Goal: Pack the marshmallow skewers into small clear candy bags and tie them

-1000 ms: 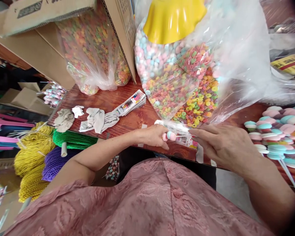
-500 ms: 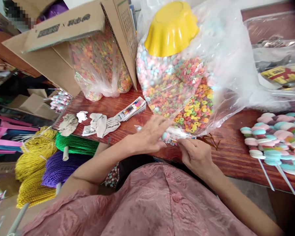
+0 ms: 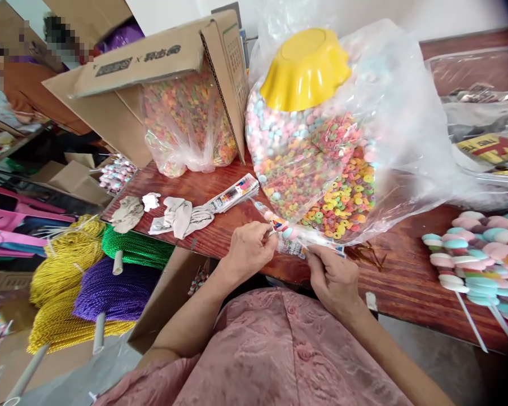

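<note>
At the table's front edge, my left hand (image 3: 252,248) pinches a printed clear plastic sleeve (image 3: 293,247) with its thumb and fingertips. Pink, white and blue marshmallow candies (image 3: 284,226) show inside the sleeve by those fingers. My right hand (image 3: 333,276) grips the sleeve farther right, its thumb on top and its fingers curled. Just beyond both hands lies a big clear bag of candy rings (image 3: 341,197) and marshmallows (image 3: 260,132). Gold twist ties (image 3: 366,256) rest on the table right of my right hand.
A yellow fluted bowl (image 3: 307,70) sits upside down on the candy bag. An open carton (image 3: 224,73) holds bagged candy rings. Printed sleeves (image 3: 232,193) and cloth gloves (image 3: 180,217) lie left. Marshmallow skewers (image 3: 478,254) are stacked right. Cord bundles (image 3: 114,287) hang beside the table; a person (image 3: 42,90) is behind.
My left hand has gone from spread flat over the sleeve to pinching it, uncovering the marshmallows. My right hand keeps its grip. The camera view has shifted slightly.
</note>
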Demonstrator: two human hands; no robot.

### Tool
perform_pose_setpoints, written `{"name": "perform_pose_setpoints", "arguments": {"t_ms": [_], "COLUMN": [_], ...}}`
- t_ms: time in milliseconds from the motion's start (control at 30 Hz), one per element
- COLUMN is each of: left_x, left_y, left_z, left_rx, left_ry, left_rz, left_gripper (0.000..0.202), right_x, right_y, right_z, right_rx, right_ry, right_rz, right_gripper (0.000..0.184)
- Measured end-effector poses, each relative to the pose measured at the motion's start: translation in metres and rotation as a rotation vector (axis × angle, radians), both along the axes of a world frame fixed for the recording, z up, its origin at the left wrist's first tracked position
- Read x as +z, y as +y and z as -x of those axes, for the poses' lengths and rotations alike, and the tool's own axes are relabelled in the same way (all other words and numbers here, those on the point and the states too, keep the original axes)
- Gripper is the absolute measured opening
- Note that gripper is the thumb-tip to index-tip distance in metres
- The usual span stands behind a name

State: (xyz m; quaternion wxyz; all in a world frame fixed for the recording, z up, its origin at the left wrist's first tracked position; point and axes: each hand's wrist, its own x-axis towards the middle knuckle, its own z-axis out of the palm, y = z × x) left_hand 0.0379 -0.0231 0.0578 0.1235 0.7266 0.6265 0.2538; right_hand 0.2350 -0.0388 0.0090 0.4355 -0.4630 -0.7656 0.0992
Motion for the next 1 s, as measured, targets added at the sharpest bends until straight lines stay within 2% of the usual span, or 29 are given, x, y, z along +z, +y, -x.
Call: {"name": "perform_pose_setpoints", "arguments": {"t_ms": [267, 433, 633, 1000], "left_x": [-0.008, -0.013, -0.016, -0.017], "left_y": [0.003, 0.003, 0.003, 0.006], "left_z": [-0.001, 0.0, 0.003, 0.004], "left_rx": [0.004, 0.024, 0.023, 0.006], "left_ry": [0.103, 0.129, 0.085, 0.241], "left_rz": [0.074, 0.075, 0.094, 0.131], "left_gripper": [0.023, 0.023, 0.021, 0.025], "right_x": [0.0, 0.0, 0.0, -0.005], "right_y": [-0.002, -0.002, -0.001, -0.002], "right_z": [0.006, 0.01, 0.013, 0.017], "right_rx": [0.054, 0.061, 0.086, 0.124], "right_ry": [-0.075, -0.08, -0.093, -0.13], "right_rz": [-0.033, 0.012, 0.004, -0.026], "right_gripper": [0.014, 0.015, 0.015, 0.014]}}
